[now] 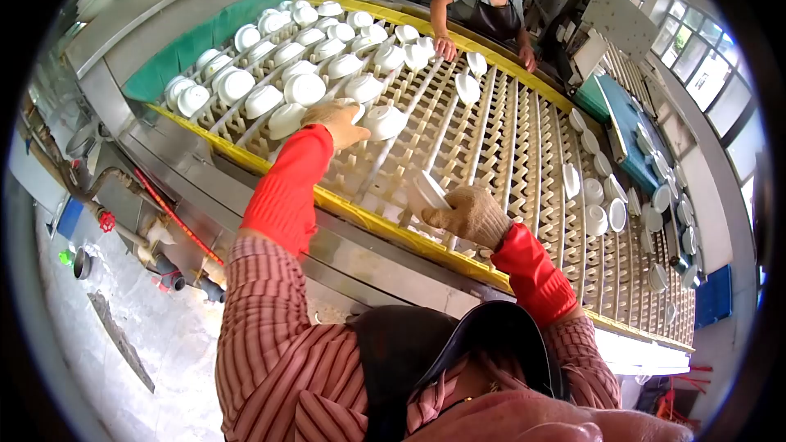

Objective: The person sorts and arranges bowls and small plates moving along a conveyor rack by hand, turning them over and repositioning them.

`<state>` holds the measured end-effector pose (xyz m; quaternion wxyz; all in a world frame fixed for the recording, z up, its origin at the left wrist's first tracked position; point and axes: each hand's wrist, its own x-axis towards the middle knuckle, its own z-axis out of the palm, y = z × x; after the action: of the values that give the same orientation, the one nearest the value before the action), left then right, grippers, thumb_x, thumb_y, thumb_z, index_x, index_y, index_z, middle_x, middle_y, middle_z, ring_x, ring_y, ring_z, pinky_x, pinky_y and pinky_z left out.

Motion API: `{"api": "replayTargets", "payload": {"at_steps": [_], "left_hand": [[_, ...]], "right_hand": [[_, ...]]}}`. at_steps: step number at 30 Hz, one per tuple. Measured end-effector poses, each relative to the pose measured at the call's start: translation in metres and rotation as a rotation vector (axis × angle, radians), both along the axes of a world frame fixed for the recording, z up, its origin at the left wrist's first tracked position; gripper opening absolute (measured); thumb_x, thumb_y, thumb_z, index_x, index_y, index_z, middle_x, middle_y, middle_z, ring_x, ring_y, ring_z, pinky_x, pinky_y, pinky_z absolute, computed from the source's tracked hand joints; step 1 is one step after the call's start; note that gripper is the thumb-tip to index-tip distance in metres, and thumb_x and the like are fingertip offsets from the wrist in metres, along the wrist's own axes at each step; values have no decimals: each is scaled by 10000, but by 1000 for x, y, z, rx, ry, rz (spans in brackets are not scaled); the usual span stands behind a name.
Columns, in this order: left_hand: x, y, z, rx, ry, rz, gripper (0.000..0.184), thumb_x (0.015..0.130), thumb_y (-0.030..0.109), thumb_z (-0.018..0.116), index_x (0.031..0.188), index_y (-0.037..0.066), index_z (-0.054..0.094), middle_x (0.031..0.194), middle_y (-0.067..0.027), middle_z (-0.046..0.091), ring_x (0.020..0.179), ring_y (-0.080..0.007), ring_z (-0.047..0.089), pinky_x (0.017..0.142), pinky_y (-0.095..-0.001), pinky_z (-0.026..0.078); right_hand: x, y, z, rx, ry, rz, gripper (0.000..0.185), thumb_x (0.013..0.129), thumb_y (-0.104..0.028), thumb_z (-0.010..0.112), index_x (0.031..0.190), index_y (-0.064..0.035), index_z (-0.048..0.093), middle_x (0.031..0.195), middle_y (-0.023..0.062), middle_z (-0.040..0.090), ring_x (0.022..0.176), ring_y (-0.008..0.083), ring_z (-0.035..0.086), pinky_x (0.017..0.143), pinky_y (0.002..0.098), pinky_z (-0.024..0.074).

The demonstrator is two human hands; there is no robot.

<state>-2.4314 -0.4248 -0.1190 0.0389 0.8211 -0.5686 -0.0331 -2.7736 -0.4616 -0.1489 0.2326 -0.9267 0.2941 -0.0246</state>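
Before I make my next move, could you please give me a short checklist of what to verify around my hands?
1. Right hand has hold of the white bowl: ok, the thumb and palm side are at it.
2. Left hand has a firm grip: cannot tell; it reaches in among the grouped bowls and hides any contact.
3. Both hands covered: ok, both are gloved.
4. Co-worker's hands apart from yours: ok, they are at the far side.
5. Bare pegs between your hands on the peg rack: ok, some show there.
6. Peg rack standing still: cannot tell from one picture.
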Motion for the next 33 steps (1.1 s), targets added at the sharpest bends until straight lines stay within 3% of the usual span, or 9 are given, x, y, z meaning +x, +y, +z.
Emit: {"api": "replayTargets", "payload": {"at_steps": [5, 8, 10, 14, 19, 21, 27, 29, 33], "left_hand": [[-61, 15, 24, 54, -12, -375, 559, 955, 478, 751, 1359, 92, 728, 1224, -194, 740, 1191, -395, 703, 1075, -477, 540], [-120, 39, 29, -141, 15, -747, 608, 930, 454, 807, 1379, 62, 687, 1282, -183, 706, 1228, -379, 673, 1077, -489, 532], [-148, 50, 11, -301, -32, -913, 664, 908, 453, 829, 1408, 58, 643, 1313, -165, 684, 1253, -359, 653, 1101, -492, 520], [-169, 45, -22, -345, -82, -986, 734, 893, 452, 838, 1468, 73, 581, 1354, -152, 660, 1281, -342, 640, 1152, -486, 501], [-174, 51, -31, -84, -67, -836, 716, 908, 497, 827, 1472, 117, 605, 1351, -134, 673, 1276, -340, 668, 1141, -468, 513], [-174, 53, -42, -168, -9, -791, 689, 917, 510, 825, 1460, 131, 633, 1292, -140, 711, 1188, -350, 716, 1072, -478, 552], [-163, 39, -39, -14, 199, -631, 638, 880, 558, 856, 1279, 74, 740, 1210, -164, 736, 1118, -387, 720, 973, -497, 563], [-159, 36, -50, -158, 154, -701, 608, 849, 550, 878, 1187, 62, 749, 1082, -144, 724, 1088, -357, 696, 977, -488, 529], [-159, 27, -39, -86, 206, -704, 684, 814, 449, 906, 1315, 19, 723, 1198, -176, 751, 1188, -379, 694, 1023, -498, 548]], "right_hand": [[-33, -34, -40, 723, -421, -340, 789, 1025, -532, 788, 1410, 137, 625, 1137, 217, 800, 1049, 273, 786, 885, 353, 641], [-54, -50, -59, -396, -339, 184, 574, 975, -6, 755, 1517, 15, 567, 1231, 211, 775, 1051, 334, 788, 990, 452, 621], [-56, -80, -79, 110, -476, -2, 588, 967, -3, 743, 1523, 12, 553, 1233, 211, 764, 1042, 358, 791, 909, 447, 651], [-41, -74, 8, 367, -667, -273, 896, 1075, -760, 533, 1376, 73, 672, 1203, 182, 767, 1078, 239, 767, 891, 338, 628], [12, -94, 35, 958, -942, -79, 864, 1149, -595, 503, 1620, 110, 332, 1429, 364, 631, 1354, 430, 672, 1079, 454, 630], [28, -100, -8, 1097, -977, -165, 659, 1184, -487, 486, 1495, 90, 553, 1296, 289, 749, 1085, 327, 798, 963, 373, 660], [-56, -88, -49, 740, -887, -368, 629, 1138, -469, 623, 1503, 44, 637, 1259, 163, 825, 1190, 263, 781, 1032, 367, 587], [-91, -98, -45, 187, -720, -507, 557, 1134, -441, 618, 1449, 13, 693, 1234, 129, 838, 1144, 223, 793, 971, 364, 587], [-174, -160, -63, -462, -228, -868, 693, 995, -554, 720, 1515, -108, 612, 1123, 186, 807, 1037, 395, 779, 901, 470, 610]]}}
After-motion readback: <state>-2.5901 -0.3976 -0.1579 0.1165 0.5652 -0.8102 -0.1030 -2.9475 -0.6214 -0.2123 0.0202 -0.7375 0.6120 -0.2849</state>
